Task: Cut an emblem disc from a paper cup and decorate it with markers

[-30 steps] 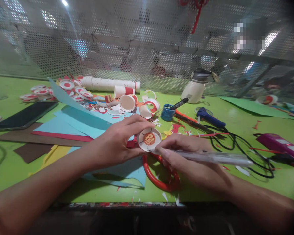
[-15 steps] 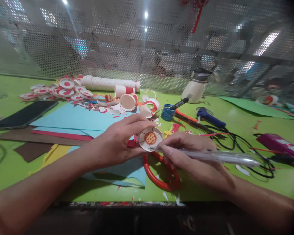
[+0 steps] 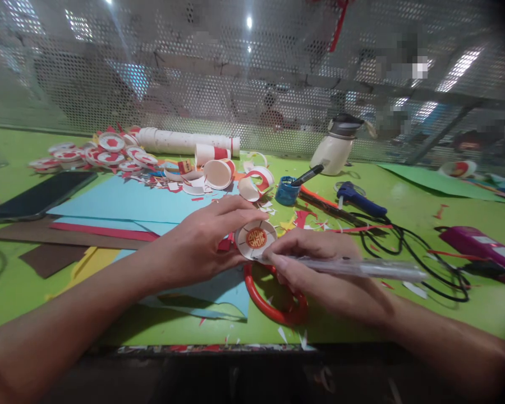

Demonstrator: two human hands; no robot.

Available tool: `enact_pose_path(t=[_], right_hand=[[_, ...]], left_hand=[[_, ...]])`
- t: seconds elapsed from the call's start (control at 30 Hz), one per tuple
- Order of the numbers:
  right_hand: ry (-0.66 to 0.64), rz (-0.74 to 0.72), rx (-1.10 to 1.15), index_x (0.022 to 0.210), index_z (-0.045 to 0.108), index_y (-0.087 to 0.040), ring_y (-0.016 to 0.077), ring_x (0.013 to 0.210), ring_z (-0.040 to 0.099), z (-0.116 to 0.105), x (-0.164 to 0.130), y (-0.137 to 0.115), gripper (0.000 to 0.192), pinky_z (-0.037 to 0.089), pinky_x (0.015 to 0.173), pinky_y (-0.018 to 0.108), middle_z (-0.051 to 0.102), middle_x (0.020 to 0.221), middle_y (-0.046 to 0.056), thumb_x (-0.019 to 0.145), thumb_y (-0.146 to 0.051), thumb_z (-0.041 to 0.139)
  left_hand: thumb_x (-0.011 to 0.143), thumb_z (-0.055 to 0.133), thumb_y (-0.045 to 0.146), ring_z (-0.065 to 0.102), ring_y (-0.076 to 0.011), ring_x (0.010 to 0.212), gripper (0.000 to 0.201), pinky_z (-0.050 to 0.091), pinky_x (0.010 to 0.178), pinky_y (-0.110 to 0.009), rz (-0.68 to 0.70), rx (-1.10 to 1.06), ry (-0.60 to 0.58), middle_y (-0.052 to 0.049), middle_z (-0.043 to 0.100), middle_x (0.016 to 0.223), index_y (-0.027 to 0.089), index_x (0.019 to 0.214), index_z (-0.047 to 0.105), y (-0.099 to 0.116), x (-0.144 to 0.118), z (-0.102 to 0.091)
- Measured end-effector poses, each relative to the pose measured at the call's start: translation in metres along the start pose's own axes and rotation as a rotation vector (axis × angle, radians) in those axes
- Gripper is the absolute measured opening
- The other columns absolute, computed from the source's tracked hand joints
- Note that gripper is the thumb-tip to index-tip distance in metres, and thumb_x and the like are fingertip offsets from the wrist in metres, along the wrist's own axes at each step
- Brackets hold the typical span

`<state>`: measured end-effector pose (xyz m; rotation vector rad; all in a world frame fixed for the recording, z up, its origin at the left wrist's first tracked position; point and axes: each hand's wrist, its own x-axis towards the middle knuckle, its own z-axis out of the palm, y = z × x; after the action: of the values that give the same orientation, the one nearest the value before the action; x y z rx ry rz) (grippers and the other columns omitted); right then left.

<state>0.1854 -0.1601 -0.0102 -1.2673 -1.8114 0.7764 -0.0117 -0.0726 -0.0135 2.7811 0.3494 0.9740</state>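
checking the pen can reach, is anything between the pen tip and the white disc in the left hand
Nothing visible. The right hand holds the pen with its tip at the lower edge of the disc, which the left hand pinches. Scissors lie underneath.

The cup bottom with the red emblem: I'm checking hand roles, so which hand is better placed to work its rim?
Likely the right hand: it holds the pen tip at the cup bottom, which the left hand grips.

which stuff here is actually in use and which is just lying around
In use:
left hand
round white paper disc with red emblem
right hand
clear plastic pen

Lying about:
black phone
blue glue pot
red scissor handles
white bottle
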Motion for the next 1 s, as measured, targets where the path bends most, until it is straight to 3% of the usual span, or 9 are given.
enact_pose_path(t=[0.27, 0.73, 0.8, 0.9, 1.0], right_hand=[[0.035, 0.008, 0.051, 0.080, 0.070, -0.014, 0.0104, 0.051, 0.053, -0.002, 0.000, -0.001, 0.016, 0.041, 0.046, 0.022, 0.062, 0.058, 0.000, 0.083, -0.026, 0.059], [-0.014, -0.003, 0.032, 0.081, 0.070, -0.017, 0.0097, 0.053, 0.056, -0.004, -0.001, 0.000, 0.011, 0.043, 0.047, 0.020, 0.063, 0.062, -0.001, 0.084, -0.024, 0.062], [0.045, -0.003, 0.129, 0.085, 0.070, -0.019, 0.0093, 0.052, 0.056, -0.007, -0.001, 0.002, 0.015, 0.043, 0.047, 0.020, 0.063, 0.061, -0.002, 0.088, -0.029, 0.060], [0.265, -0.031, 0.298, 0.093, 0.069, -0.022, 0.0105, 0.056, 0.059, -0.009, 0.003, 0.006, 0.022, 0.047, 0.050, 0.022, 0.065, 0.067, -0.001, 0.092, -0.040, 0.057], [0.374, 0.017, 0.286, 0.092, 0.068, -0.020, 0.0117, 0.064, 0.060, -0.009, 0.010, 0.010, 0.026, 0.049, 0.055, 0.023, 0.066, 0.075, 0.001, 0.088, -0.045, 0.062]], left_hand=[[0.083, 0.067, 0.019, 0.059, -0.0179, 0.105, 0.037, 0.050, 0.089, -0.027, -0.012, 0.000, -0.015, -0.011, 0.061, 0.113, 0.015, 0.119, 0.056, 0.000, -0.001, -0.003], [0.083, 0.066, 0.020, 0.061, -0.0186, 0.104, 0.035, 0.051, 0.088, -0.026, -0.023, -0.015, -0.020, -0.011, 0.062, 0.112, 0.015, 0.117, 0.058, -0.001, 0.000, -0.002], [0.083, 0.066, 0.020, 0.060, -0.0190, 0.106, 0.037, 0.051, 0.089, -0.027, -0.046, -0.031, -0.031, -0.011, 0.062, 0.114, 0.016, 0.118, 0.058, -0.001, -0.001, -0.003], [0.082, 0.068, 0.020, 0.059, -0.0208, 0.111, 0.043, 0.050, 0.094, -0.030, -0.089, -0.070, -0.048, -0.011, 0.060, 0.120, 0.018, 0.123, 0.057, -0.002, -0.002, -0.002], [0.080, 0.069, 0.022, 0.058, -0.0222, 0.114, 0.046, 0.050, 0.095, -0.032, -0.147, -0.143, -0.071, -0.012, 0.058, 0.124, 0.019, 0.125, 0.057, -0.002, -0.002, -0.002]])
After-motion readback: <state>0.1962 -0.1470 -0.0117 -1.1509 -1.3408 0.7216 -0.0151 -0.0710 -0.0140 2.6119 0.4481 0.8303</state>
